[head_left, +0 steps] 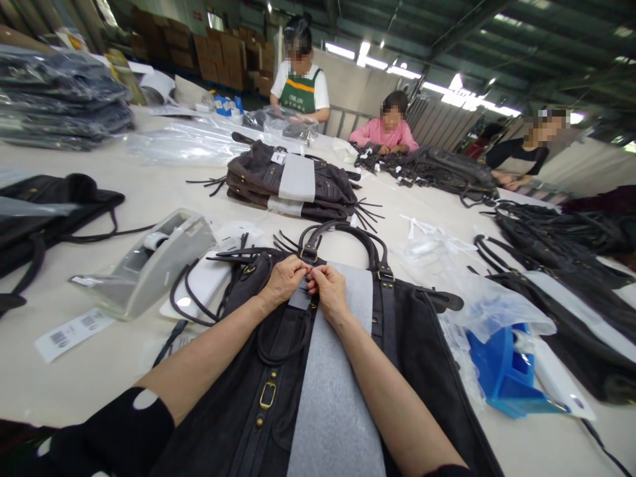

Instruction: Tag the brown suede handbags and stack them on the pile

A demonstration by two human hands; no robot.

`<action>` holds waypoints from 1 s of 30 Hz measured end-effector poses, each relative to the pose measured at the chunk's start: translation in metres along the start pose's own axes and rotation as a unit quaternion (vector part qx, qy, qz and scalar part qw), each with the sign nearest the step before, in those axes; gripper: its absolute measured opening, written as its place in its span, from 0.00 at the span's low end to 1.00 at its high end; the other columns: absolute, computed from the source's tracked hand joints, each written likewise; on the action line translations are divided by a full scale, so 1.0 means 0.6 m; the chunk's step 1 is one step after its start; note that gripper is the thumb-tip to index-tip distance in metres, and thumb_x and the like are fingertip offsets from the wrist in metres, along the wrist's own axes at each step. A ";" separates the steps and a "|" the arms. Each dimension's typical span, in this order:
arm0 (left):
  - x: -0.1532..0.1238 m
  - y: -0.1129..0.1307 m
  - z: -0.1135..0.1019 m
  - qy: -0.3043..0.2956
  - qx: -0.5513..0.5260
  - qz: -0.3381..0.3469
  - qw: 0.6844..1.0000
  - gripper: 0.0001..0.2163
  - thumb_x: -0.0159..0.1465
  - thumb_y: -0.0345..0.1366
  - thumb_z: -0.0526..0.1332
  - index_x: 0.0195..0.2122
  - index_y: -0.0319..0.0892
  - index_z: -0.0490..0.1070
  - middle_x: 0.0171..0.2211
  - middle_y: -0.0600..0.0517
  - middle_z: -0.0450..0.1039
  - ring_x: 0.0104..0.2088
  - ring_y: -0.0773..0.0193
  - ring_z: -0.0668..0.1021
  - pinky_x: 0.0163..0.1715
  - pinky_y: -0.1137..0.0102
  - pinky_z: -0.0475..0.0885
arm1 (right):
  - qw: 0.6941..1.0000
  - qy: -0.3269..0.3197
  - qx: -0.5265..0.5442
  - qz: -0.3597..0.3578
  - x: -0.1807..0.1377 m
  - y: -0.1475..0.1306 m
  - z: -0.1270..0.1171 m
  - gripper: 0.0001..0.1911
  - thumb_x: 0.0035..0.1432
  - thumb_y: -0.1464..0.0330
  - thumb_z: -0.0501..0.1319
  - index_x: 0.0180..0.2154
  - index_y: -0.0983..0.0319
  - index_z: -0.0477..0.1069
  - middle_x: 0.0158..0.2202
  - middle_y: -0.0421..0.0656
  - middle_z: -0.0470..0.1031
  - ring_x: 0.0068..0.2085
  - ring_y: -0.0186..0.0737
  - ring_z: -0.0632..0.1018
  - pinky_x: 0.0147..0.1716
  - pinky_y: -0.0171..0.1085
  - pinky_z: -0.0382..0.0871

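A black handbag (417, 358) with brass buckles lies in front of me, a grey paper strip (338, 391) running down its middle. My left hand (285, 281) and my right hand (328, 291) meet near the base of one carrying handle (342, 228). Both are closed in a pinch, fingertips almost touching. What is between the fingers is too small to make out. Just under them hangs a grey tag (301, 297), partly covered by the fingers. The bag's second handle strap (387, 311) lies to the right of the strip.
A grey tape dispenser (154, 258) and a barcode label (74, 333) lie at left, a blue tape dispenser (511, 371) at right. Stacked bags (248, 175) and plastic bags (189, 139) lie beyond. Several people work across the table, including one in a green apron (301, 93).
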State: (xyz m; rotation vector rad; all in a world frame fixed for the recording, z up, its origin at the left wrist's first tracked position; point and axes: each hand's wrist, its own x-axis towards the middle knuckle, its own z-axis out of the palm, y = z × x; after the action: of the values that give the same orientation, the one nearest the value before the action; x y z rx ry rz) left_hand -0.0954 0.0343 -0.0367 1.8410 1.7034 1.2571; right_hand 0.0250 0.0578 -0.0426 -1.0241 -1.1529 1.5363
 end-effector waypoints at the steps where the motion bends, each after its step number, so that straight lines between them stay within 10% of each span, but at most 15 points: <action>1: 0.000 0.000 0.001 0.001 0.003 -0.001 1.000 0.08 0.58 0.29 0.52 0.25 0.38 0.69 0.25 0.53 0.66 0.28 0.69 0.71 0.31 0.74 0.65 | 1.000 0.002 -0.003 0.000 0.000 0.000 0.001 0.06 0.47 0.67 0.59 0.25 0.64 0.65 0.20 0.36 0.70 0.18 0.26 0.69 0.14 0.25 0.62; 23: 0.004 0.003 -0.006 0.002 -0.025 -0.043 0.999 0.09 0.57 0.33 0.53 0.28 0.40 0.72 0.28 0.53 0.70 0.32 0.67 0.73 0.35 0.72 0.67 | 0.999 -0.005 -0.037 -0.025 0.000 0.001 -0.002 0.08 0.47 0.65 0.58 0.29 0.63 0.63 0.24 0.36 0.69 0.20 0.27 0.70 0.17 0.27 0.64; 30: -0.004 0.007 -0.024 0.021 -0.127 -0.100 0.987 0.10 0.53 0.34 0.56 0.34 0.38 0.72 0.31 0.51 0.74 0.32 0.65 0.74 0.34 0.70 0.69 | 0.934 0.037 -0.339 -0.104 -0.017 -0.025 -0.005 0.20 0.42 0.65 0.64 0.39 0.61 0.63 0.37 0.42 0.69 0.36 0.37 0.72 0.37 0.37 0.67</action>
State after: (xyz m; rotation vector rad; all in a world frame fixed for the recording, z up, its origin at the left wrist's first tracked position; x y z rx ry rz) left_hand -0.1038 0.0267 -0.0262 1.4701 1.6159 1.3661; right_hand 0.0333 0.0502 -0.0276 -1.3343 -1.7326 0.9246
